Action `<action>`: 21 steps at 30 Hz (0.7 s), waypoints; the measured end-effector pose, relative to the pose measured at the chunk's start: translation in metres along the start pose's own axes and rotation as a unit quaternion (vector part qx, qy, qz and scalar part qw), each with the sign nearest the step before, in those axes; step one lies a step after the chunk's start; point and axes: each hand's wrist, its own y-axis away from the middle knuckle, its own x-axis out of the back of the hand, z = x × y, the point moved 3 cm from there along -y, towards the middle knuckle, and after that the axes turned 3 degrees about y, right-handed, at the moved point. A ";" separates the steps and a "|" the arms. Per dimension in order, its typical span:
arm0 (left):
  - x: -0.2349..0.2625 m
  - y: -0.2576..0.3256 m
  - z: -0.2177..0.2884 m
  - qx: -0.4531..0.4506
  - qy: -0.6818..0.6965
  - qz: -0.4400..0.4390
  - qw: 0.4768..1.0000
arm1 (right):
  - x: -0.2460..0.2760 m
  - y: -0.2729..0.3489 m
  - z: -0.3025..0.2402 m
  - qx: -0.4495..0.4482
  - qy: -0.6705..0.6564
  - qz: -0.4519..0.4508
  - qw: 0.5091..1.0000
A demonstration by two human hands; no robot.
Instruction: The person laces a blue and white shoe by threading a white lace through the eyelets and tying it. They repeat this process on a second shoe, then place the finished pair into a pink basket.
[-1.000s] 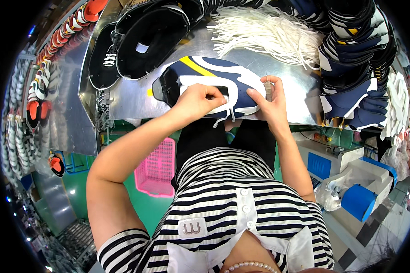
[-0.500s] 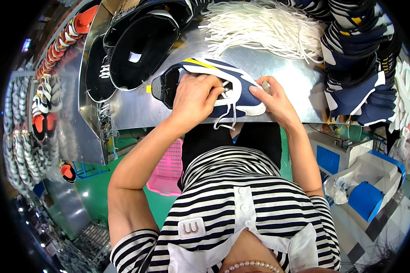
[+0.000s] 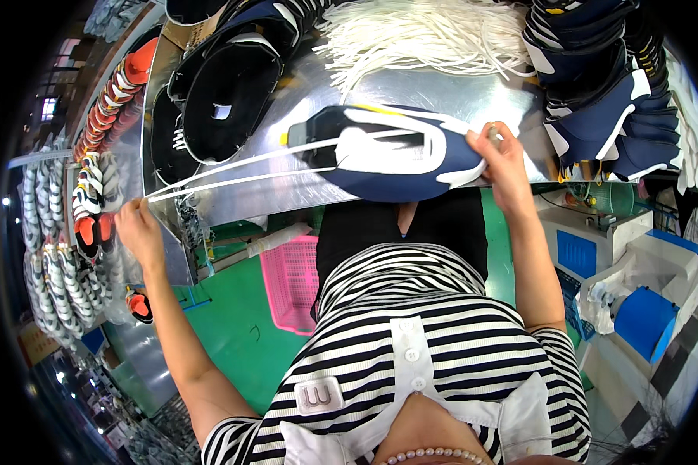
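"See any marking from where you stand?"

"One pale square patch (image 3: 319, 395) on the striped shirt (image 3: 395, 287), with a mark on it. That's the clearest."

"And the hands?"

"Look, the left hand (image 3: 138, 229), far out to the side, fingers pinched on two white lace strands (image 3: 287, 152)! They run in long lines back to the navy-and-white shoe upper (image 3: 372, 177)."

"The right hand (image 3: 504, 159)?"

"Gripping that upper by its right-hand end, so the upper sits between the hands, over the near edge of the metal table (image 3: 233, 198). Whether it touches, I can't tell."

"Any containers?"

"A pink basket (image 3: 291, 288) on the green floor (image 3: 233, 310) below; its contents I can't make out. Up on the table, white laces (image 3: 426, 39) in a loose heap, beside stacked navy uppers (image 3: 597, 116)."
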 end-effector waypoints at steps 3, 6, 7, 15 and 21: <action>0.014 -0.016 0.138 0.016 0.274 -0.036 0.961 | -0.023 -0.005 0.002 -0.009 0.128 -0.014 0.992; 0.059 -0.031 0.266 -0.212 0.531 -0.116 0.812 | -0.038 -0.009 -0.006 0.109 0.363 -0.003 0.925; 0.058 -0.035 0.286 -0.241 0.497 -0.076 0.830 | -0.037 -0.009 -0.014 0.195 0.416 0.036 0.888; 0.011 -0.041 0.325 -0.238 0.453 -0.069 0.857 | -0.061 0.013 -0.035 0.192 0.160 -0.099 0.963; 0.010 -0.034 0.295 -0.138 0.450 -0.089 0.878 | -0.080 -0.001 -0.025 0.042 0.019 -0.092 0.995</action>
